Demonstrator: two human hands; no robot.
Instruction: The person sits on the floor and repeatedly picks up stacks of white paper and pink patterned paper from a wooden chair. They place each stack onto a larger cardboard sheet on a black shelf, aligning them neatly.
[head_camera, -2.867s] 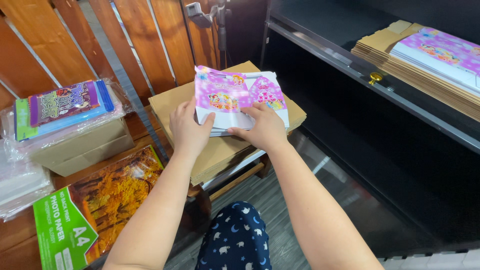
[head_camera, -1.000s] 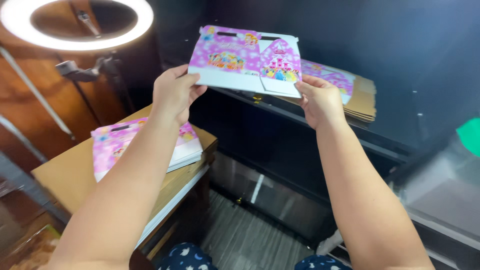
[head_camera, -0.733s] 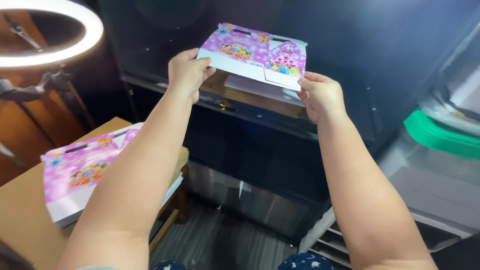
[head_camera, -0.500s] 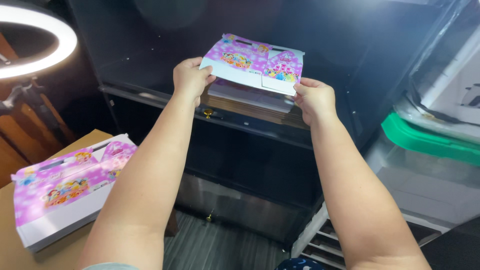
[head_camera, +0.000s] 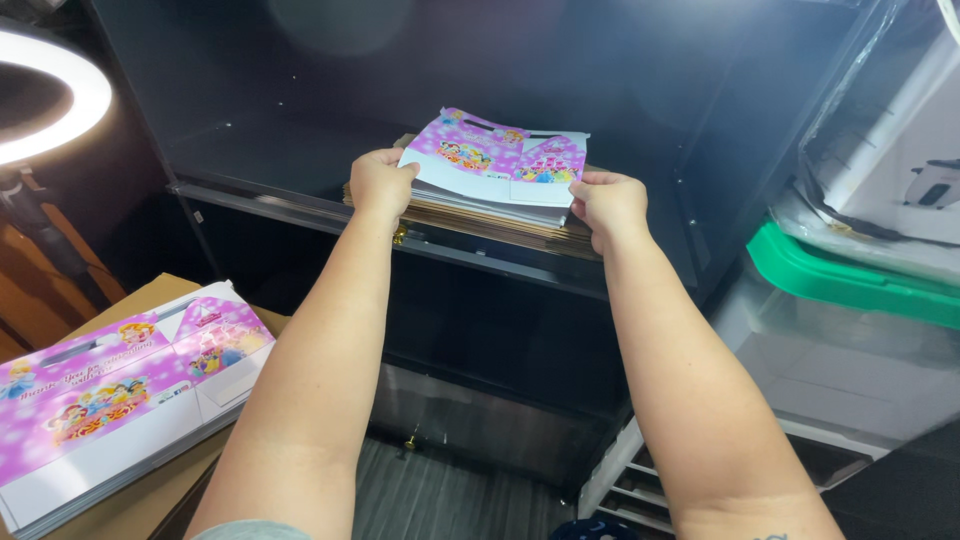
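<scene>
Both hands up at the black metal shelf (head_camera: 300, 205), holding a flat pink-and-white printed cardboard box blank (head_camera: 497, 168) by its two short ends. The blank sits on top of a stack of flattened brown cardboard sheets (head_camera: 520, 228) on that shelf; whether it rests fully on the stack or hovers just above, I cannot tell.

Left hand (head_camera: 382, 184): fingers curled closed on the blank's left edge, thumb on top, knuckles touching or just at the stack's left end. Right hand (head_camera: 608, 205): narrow pinch on the right edge, thumb over the white flap, remaining fingers tucked under and hidden.

Progress, judged from layout: this one blank looks as good as placed on the shelf, only release left. A pile of matching pink printed flat blanks (head_camera: 110, 385) lies on the tan cardboard surface (head_camera: 150, 495) at lower left, well apart from the shelf, so plenty looks unmoved.

Around: white glowing ring light (head_camera: 60, 100) upper left; clear plastic storage bin with green lid (head_camera: 850, 290) at right, near the shelf's end, with bagged white items above it. Dark wood-look floor (head_camera: 440, 495) below.
</scene>
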